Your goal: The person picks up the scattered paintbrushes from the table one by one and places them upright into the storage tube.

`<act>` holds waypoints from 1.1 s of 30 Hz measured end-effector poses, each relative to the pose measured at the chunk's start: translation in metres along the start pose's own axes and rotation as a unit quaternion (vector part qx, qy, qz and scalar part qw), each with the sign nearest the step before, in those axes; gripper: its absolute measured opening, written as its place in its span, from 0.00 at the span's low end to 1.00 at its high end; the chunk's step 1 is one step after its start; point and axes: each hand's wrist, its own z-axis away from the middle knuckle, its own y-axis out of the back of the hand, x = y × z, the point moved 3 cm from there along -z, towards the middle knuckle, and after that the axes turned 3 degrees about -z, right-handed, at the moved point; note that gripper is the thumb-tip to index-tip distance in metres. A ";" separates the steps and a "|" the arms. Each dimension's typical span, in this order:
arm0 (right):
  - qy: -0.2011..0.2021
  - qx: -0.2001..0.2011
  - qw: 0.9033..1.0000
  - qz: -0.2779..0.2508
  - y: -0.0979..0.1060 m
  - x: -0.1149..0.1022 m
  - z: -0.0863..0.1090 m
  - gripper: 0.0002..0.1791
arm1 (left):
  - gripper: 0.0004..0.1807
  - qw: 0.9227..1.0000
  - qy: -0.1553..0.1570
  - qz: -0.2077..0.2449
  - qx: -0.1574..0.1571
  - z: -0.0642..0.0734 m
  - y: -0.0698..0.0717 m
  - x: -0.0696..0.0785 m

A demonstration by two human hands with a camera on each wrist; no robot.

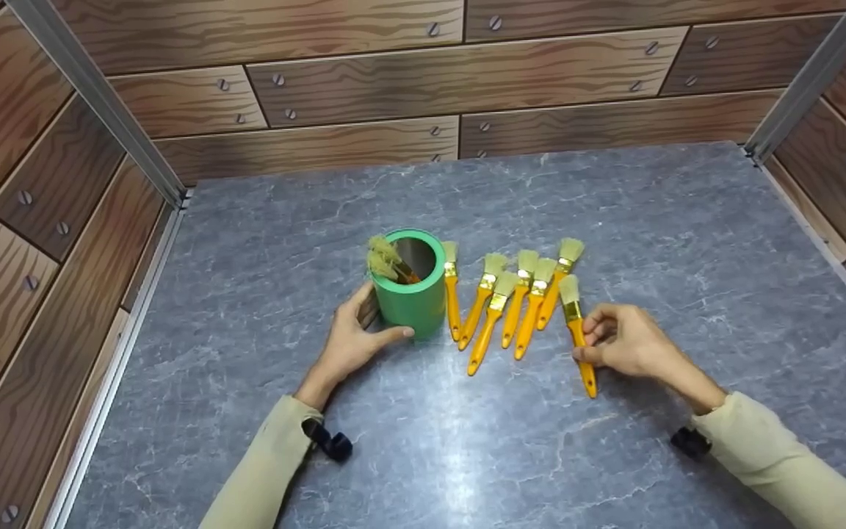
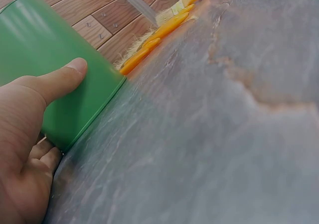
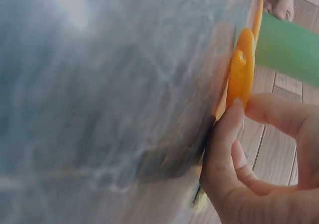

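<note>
My left hand (image 1: 353, 338) grips the side of a green cylindrical can (image 1: 412, 305), its thumb lying across the front near the base. The can stands upright, and brushes (image 1: 386, 257) lean inside it with their bristles over the left rim. On the right, my right hand (image 1: 628, 342) pinches the orange handle of a paintbrush (image 1: 577, 334) between thumb and fingers. That brush's pale bristles point away from me. In the right wrist view, thumb and fingertip meet on the orange handle (image 3: 241, 74); the hand hides part of the brush.
Several more paintbrushes (image 1: 500, 301) with orange handles lie fanned out between the can and my right hand, bristles toward the back. The grey marbled table (image 1: 423, 455) is bordered by wood-patterned walls (image 1: 364, 81) at the back and both sides.
</note>
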 end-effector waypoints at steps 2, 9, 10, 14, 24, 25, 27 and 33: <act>-0.004 -0.004 1.000 -0.024 0.002 -0.001 0.002 0.21 | 0.57 1.000 0.002 -0.002 -0.001 0.001 0.000 0.000; -0.005 -0.016 0.992 -0.128 0.012 -0.011 0.010 0.23 | 0.57 1.000 -0.001 -0.005 -0.005 0.001 0.000 -0.001; -0.001 -0.018 0.990 -0.142 0.014 -0.013 0.010 0.23 | 0.57 1.000 0.000 -0.006 -0.004 0.001 0.000 -0.001; 0.025 -0.027 0.984 -0.173 0.017 -0.027 0.013 0.22 | 0.57 1.000 0.005 -0.001 -0.001 0.000 -0.001 -0.001; 0.087 -0.022 0.983 -0.158 0.019 -0.075 0.011 0.21 | 0.58 1.000 0.008 -0.001 0.003 0.001 -0.001 0.001; 0.097 -0.023 0.983 -0.155 0.019 -0.080 0.010 0.21 | 0.58 1.000 0.007 -0.001 0.003 0.001 -0.001 0.001; 0.113 -0.023 0.982 -0.152 0.019 -0.090 0.007 0.20 | 0.58 1.000 0.007 -0.001 0.004 0.001 0.000 0.001; 0.148 -0.011 0.978 -0.149 0.020 -0.112 -0.002 0.18 | 0.58 1.000 0.009 -0.004 0.000 0.001 0.000 0.001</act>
